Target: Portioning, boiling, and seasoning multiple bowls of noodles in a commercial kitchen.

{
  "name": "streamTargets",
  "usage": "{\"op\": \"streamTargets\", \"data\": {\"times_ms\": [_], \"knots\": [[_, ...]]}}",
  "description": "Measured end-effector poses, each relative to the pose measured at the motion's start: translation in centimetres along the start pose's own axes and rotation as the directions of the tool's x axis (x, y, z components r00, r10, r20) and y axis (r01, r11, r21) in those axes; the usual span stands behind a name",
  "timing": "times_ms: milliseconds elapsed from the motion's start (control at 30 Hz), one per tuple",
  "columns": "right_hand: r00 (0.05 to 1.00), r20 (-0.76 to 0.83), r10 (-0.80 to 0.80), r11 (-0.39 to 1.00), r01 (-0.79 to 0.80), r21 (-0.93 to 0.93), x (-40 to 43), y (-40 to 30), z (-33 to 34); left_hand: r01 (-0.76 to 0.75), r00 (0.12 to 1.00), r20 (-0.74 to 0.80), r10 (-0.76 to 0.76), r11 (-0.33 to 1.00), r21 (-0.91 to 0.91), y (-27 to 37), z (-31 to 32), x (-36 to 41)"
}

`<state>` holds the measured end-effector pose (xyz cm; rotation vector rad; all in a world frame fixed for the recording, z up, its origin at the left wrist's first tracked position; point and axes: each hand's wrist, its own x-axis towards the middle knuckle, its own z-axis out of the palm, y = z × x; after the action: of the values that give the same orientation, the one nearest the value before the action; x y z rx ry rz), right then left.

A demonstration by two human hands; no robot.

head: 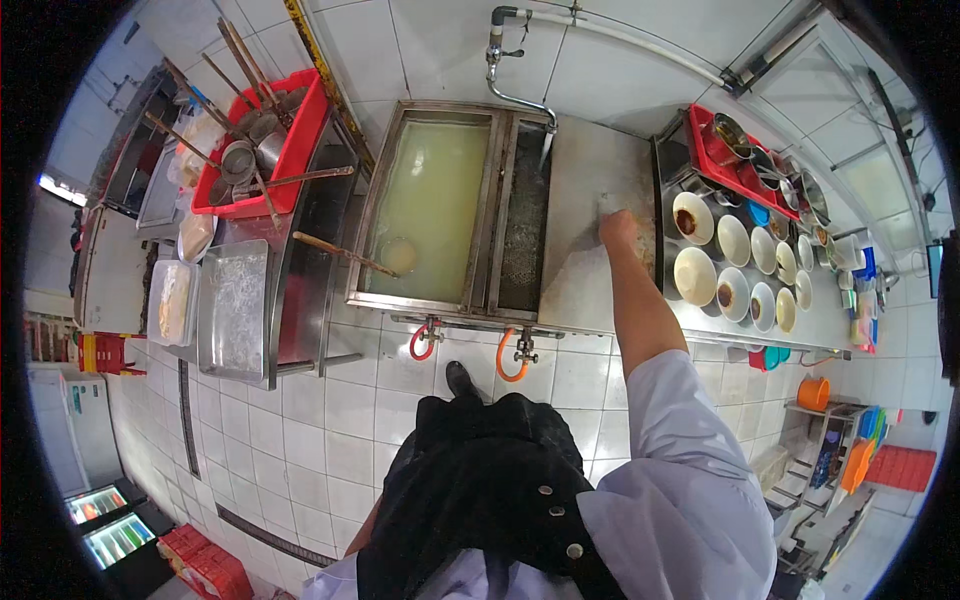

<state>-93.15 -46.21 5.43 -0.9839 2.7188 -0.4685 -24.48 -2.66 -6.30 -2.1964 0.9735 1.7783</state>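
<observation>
My right hand [617, 229] is curled over the bare steel counter [577, 285], beside the rack of bowls. Its fingers face away from me, so whether it grips anything is unclear. My left hand is out of view; only part of that forearm shows at the bottom. Left of the counter is a narrow vat [523, 225] of dark, foamy-looking liquid, with a metal tap spout [525, 103] above it. Beside that, a wide steel vat [435, 180] holds cloudy yellowish liquid. A wooden-handled strainer [341, 251] leans over its near left corner, a round pale shape at its end.
Cream bowls [695, 276], some with dark sauce, stand in rows at right, before a red tray [712, 161] of metal pots. At left, a red bin [300, 172] holds strainers with protruding handles, near a steel pan [234, 315]. Valves with hoses [510, 360] jut below the vats.
</observation>
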Motion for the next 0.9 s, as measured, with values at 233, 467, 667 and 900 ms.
{"op": "streamTargets", "data": {"times_ms": [233,467,667,900], "knots": [[0.984,-0.151,-0.095,0.990,0.110,0.093,-0.7,1.9,-1.6,-0.028,1.000,0.014,0.028,0.998,0.056,0.1,0.1,0.1],[0.841,-0.325,-0.433,0.810,0.521,0.270,-14.4,4.1,-6.7,-0.060,0.998,0.008,0.059,0.994,0.096,-0.4,1.8,0.6],[0.830,-0.012,-0.558,0.773,0.525,0.356,-29.7,12.2,-10.2,-0.106,0.994,0.001,0.108,0.984,0.145,-0.6,4.4,0.9],[0.914,-0.249,-0.321,0.930,0.354,0.099,-20.6,27.6,-10.1,-0.154,0.988,0.028,0.152,0.973,0.174,0.6,11.0,-0.3]]}}
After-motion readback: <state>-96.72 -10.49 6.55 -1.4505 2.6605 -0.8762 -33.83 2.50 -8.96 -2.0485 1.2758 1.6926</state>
